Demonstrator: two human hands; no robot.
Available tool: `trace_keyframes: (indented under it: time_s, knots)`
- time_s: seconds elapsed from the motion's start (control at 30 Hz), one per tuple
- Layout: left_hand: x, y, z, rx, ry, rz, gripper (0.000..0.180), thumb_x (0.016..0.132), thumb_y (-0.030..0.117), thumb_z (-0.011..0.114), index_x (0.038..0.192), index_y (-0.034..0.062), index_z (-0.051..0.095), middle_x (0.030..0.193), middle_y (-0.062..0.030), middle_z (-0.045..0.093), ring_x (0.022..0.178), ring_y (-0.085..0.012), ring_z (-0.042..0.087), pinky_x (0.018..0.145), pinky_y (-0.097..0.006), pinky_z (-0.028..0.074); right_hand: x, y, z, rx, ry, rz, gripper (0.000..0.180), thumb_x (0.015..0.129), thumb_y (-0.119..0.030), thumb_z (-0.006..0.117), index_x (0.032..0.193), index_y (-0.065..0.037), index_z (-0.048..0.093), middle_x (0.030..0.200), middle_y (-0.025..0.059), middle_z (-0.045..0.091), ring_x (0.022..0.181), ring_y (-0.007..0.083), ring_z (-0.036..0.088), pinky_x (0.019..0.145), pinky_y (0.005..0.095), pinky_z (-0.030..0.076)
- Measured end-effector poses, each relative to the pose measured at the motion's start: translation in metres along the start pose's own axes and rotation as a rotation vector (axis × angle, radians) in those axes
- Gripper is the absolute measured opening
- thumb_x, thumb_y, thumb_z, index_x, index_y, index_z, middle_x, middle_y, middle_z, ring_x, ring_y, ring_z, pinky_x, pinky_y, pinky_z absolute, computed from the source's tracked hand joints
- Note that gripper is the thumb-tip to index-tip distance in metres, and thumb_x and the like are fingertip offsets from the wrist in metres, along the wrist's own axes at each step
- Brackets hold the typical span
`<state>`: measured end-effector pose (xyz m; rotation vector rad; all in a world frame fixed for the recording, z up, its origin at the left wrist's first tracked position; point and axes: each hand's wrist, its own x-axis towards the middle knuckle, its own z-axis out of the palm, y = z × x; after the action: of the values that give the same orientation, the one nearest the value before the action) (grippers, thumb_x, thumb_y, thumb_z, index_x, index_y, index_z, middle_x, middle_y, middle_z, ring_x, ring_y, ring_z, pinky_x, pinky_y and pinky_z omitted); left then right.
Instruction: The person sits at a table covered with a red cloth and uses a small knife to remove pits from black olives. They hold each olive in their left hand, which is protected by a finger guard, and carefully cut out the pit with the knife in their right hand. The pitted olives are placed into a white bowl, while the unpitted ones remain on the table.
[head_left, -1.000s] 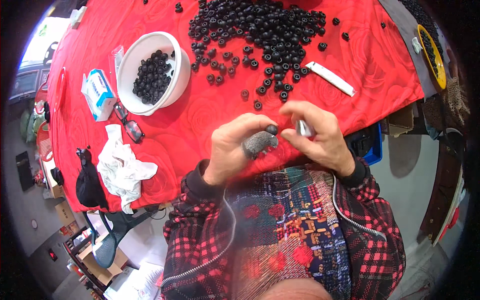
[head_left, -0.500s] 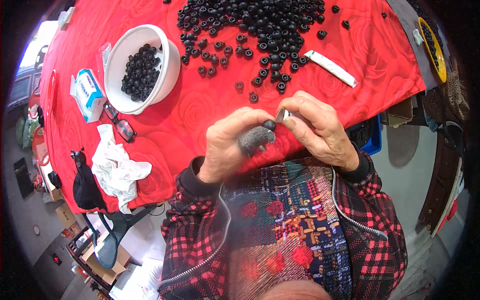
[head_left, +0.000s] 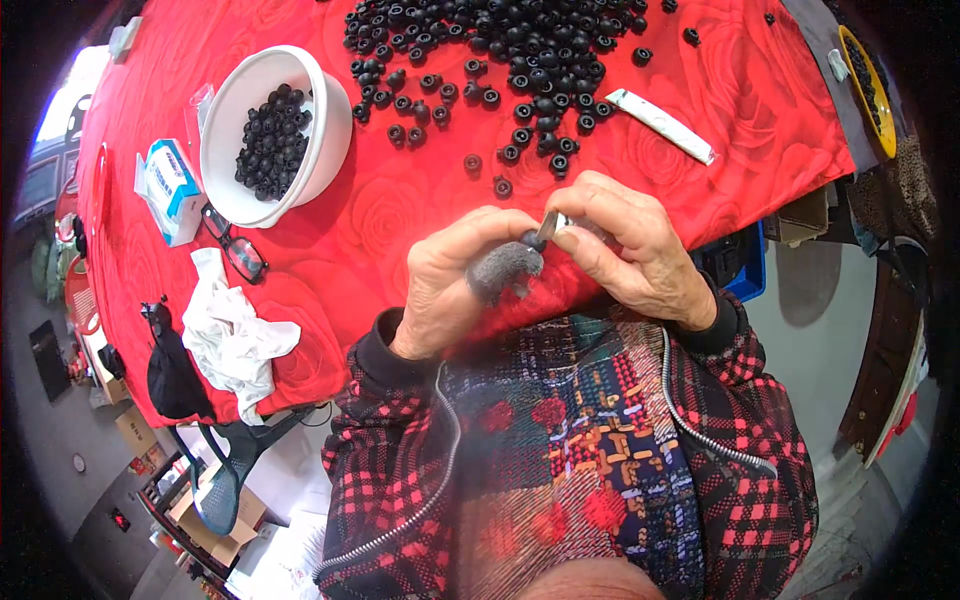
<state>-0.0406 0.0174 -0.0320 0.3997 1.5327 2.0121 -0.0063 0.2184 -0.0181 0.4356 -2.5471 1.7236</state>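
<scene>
Head view: the left hand [head_left: 455, 285] is curled, its thumb capped by a grey finger cot [head_left: 503, 268], and it pinches a small black ring-shaped part [head_left: 532, 240] between that thumb and the forefinger. The right hand [head_left: 640, 250] is closed narrow on a slim metal tool [head_left: 552, 223], whose tip meets the part. Both hands hover over the near edge of the red rose-patterned worktop [head_left: 400, 215], close to the person's chest.

At 12 o'clock from the hands lies a loose heap of the same black parts [head_left: 500, 55]; at 10 o'clock stands a white bowl [head_left: 300, 95] holding more of them. A white flat stick [head_left: 662, 125] lies at 1 o'clock. Glasses [head_left: 235, 250], a small blue-and-white box [head_left: 170, 185] and a crumpled white cloth [head_left: 235, 340] sit toward 9 o'clock.

The part looks light, stiff and smooth, so likely to slip; a pinch across its outer rim seems surest.
</scene>
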Motion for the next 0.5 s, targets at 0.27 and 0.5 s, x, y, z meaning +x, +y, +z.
trace_keyframes:
  time_s: [0.27, 0.5]
  knots:
    - [0.0, -0.001, -0.003, -0.003, -0.022, -0.049, 0.02, 0.087, -0.001, 0.061, 0.107, -0.0015, 0.063, 0.089, -0.0029, 0.059, 0.072, -0.0077, 0.057, 0.062, -0.02, 0.048, 0.003, 0.004, 0.0, -0.004, -0.006, -0.032, 0.013, 0.085, -0.01, 0.062, 0.094, -0.001, 0.059, 0.077, 0.0127, 0.053, 0.068, 0.0297, 0.056, 0.058, 0.0377, 0.044]
    - [0.001, -0.001, -0.004, -0.029, -0.027, -0.118, 0.02, 0.089, 0.004, 0.06, 0.108, -0.0004, 0.063, 0.088, -0.0013, 0.057, 0.072, -0.0069, 0.056, 0.062, -0.02, 0.047, 0.006, 0.01, -0.003, 0.034, -0.057, -0.043, 0.013, 0.084, -0.011, 0.063, 0.092, -0.001, 0.06, 0.076, 0.0124, 0.054, 0.068, 0.0298, 0.056, 0.058, 0.0377, 0.043]
